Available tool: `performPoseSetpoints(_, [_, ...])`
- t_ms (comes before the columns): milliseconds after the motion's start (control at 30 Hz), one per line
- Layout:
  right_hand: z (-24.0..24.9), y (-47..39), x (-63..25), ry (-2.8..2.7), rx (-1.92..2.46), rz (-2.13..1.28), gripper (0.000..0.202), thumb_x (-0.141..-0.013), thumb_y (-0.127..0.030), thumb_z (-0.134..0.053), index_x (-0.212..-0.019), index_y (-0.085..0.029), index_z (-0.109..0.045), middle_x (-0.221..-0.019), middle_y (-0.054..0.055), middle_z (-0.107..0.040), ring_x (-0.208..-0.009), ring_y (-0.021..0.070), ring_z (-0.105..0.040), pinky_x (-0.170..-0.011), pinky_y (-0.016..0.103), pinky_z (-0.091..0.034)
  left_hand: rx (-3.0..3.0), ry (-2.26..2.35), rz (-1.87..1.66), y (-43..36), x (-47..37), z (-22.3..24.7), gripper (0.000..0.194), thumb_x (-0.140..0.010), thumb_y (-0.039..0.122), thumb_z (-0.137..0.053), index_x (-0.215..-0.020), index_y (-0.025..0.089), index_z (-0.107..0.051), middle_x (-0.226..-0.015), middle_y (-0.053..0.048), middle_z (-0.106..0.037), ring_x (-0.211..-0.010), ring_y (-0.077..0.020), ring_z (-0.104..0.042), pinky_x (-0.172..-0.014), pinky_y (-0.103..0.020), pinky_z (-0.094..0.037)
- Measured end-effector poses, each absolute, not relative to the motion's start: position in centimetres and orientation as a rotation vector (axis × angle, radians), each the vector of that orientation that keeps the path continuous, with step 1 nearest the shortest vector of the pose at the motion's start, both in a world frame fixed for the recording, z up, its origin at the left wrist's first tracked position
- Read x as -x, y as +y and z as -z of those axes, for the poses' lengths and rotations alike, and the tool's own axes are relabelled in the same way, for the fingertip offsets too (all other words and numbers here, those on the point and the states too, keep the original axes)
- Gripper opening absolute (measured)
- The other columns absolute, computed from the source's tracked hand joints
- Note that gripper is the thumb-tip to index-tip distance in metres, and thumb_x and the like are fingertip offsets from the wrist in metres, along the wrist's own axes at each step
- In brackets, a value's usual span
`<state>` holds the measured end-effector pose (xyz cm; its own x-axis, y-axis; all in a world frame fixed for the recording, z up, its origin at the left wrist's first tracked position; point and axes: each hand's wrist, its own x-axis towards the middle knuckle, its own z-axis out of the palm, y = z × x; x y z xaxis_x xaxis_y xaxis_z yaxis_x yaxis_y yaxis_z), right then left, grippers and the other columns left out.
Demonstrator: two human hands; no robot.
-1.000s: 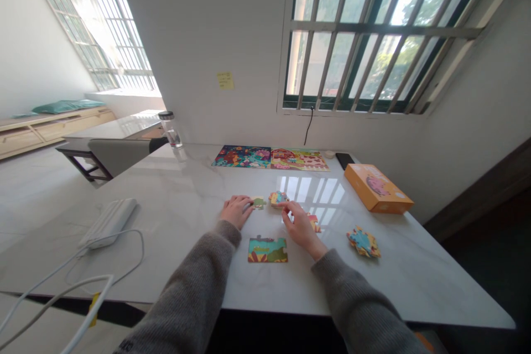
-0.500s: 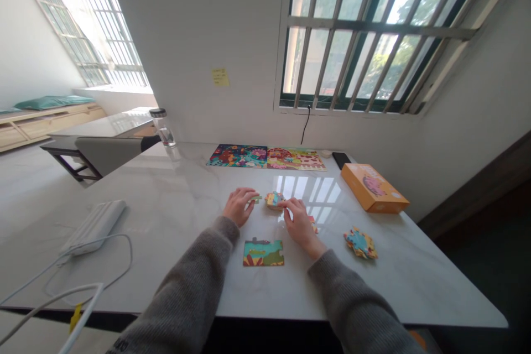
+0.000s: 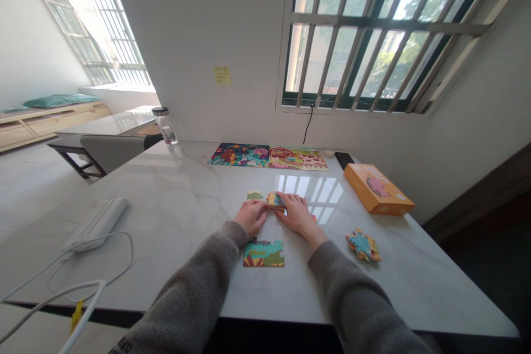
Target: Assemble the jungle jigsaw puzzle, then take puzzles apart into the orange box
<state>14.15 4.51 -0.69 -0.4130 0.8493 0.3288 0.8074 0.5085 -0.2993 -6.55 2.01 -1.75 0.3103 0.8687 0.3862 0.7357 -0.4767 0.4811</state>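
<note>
Right hand [image 3: 297,214]: fingers curved around puzzle stack [image 3: 274,199], touching it. Left hand [image 3: 251,218]: half-curled, fingertips at stack's near side; pinch unclear.

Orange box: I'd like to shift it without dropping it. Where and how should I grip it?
Come from the table's near side and press one palm against each long side of the orange box. It lies flat, with straight side walls to press on, and looks rather wide for one hand. The phone sits close to its far end.
</note>
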Motion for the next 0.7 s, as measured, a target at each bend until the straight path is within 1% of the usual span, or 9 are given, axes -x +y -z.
performPoseSetpoints(200, [0.3, 4.3, -14.8, -2.348, 1.377, -0.164, 0.055, -0.087, -0.03, -0.064, -0.14, -0.026, -0.048, -0.123, 0.011, -0.062, -0.115, 0.0283, -0.051, -0.097, 0.04, -0.034, -2.377, 1.377, -0.842, 1.7, 6.3, 1.8, 0.025, -0.082, 0.02, -0.057, -0.105, 0.024, -0.068, -0.108, -0.007, -0.071, -0.113, -0.0285, -0.059, -0.105, -0.046, -0.042])
performPoseSetpoints(300, [0.3, 4.0, -15.7, -2.358, 1.393, -0.203, 0.057, -0.087, -0.03, -0.063, -0.141, -0.025, -0.047, -0.123, 0.011, -0.062, -0.115, 0.0288, -0.051, -0.098, 0.041, -0.034, -2.368, 1.333, -0.817, 1.4, 6.1, 1.6, 0.023, -0.083, 0.021, -0.058, -0.103, 0.025, -0.069, -0.111, -0.006, -0.071, -0.115, -0.0287, -0.058, -0.105, -0.046, -0.041])
performPoseSetpoints(367, [0.3, 3.8, -16.5, -2.345, 1.402, -0.233, 0.058, -0.087, -0.023, -0.059, -0.143, -0.024, -0.044, -0.126, 0.011, -0.061, -0.116, 0.0294, -0.05, -0.099, 0.042, -0.034, -2.363, 1.319, -0.811, 1.2, 6.1, 1.4, 0.022, -0.083, 0.021, -0.059, -0.101, 0.026, -0.069, -0.112, -0.006, -0.071, -0.116, -0.0292, -0.058, -0.105, -0.046, -0.041])
performPoseSetpoints(433, [0.1, 3.7, -17.6, -2.281, 1.409, -0.229, 0.062, -0.084, -0.011, -0.051, -0.145, -0.021, -0.043, -0.128, 0.012, -0.06, -0.116, 0.0287, -0.05, -0.098, 0.042, -0.036, -2.364, 1.314, -0.817, 1.1, 6.0, 1.3, 0.02, -0.083, 0.021, -0.059, -0.099, 0.026, -0.069, -0.111, -0.006, -0.071, -0.114, -0.0296, -0.059, -0.104, -0.047, -0.041])
performPoseSetpoints(500, [-0.2, 3.4, -18.8, -2.173, 1.406, -0.195, 0.069, -0.077, 0.001, -0.044, -0.144, -0.017, -0.044, -0.124, 0.012, -0.061, -0.112, 0.0267, -0.051, -0.097, 0.04, -0.039, -2.373, 1.307, -0.832, 1.2, 6.1, 1.1, 0.018, -0.084, 0.02, -0.058, -0.098, 0.025, -0.069, -0.108, -0.006, -0.072, -0.111, -0.0294, -0.06, -0.103, -0.047, -0.042])
performPoseSetpoints(533, [-0.4, 3.2, -19.3, -2.126, 1.406, -0.173, 0.072, -0.073, 0.004, -0.042, -0.143, -0.016, -0.045, -0.12, 0.011, -0.063, -0.109, 0.0258, -0.052, -0.096, 0.039, -0.041, -2.379, 1.3, -0.838, 1.2, 6.1, 1.1, 0.018, -0.084, 0.02, -0.058, -0.098, 0.024, -0.069, -0.106, -0.006, -0.073, -0.11, -0.029, -0.06, -0.102, -0.047, -0.042])
performPoseSetpoints(600, [-0.5, 2.8, -20.2, -2.103, 1.434, -0.127, 0.074, -0.07, 0.007, -0.04, -0.139, -0.016, -0.049, -0.113, 0.01, -0.064, -0.105, 0.0252, -0.053, -0.094, 0.037, -0.042, -2.393, 1.291, -0.851, 1.3, 6.2, 1.0, 0.018, -0.084, 0.018, -0.057, -0.097, 0.024, -0.068, -0.103, -0.005, -0.073, -0.106, -0.0279, -0.061, -0.101, -0.047, -0.042])
performPoseSetpoints(700, [-0.2, 1.8, -20.7, -2.22, 1.613, -0.078, 0.065, -0.074, 0.006, -0.04, -0.133, -0.018, -0.057, -0.115, 0.013, -0.063, -0.108, 0.0283, -0.051, -0.09, 0.038, -0.04, -2.4, 1.296, -0.871, 1.4, 6.3, 1.0, 0.018, -0.084, 0.016, -0.055, -0.095, 0.023, -0.068, -0.099, -0.005, -0.073, -0.103, -0.0269, -0.061, -0.1, -0.046, -0.043])
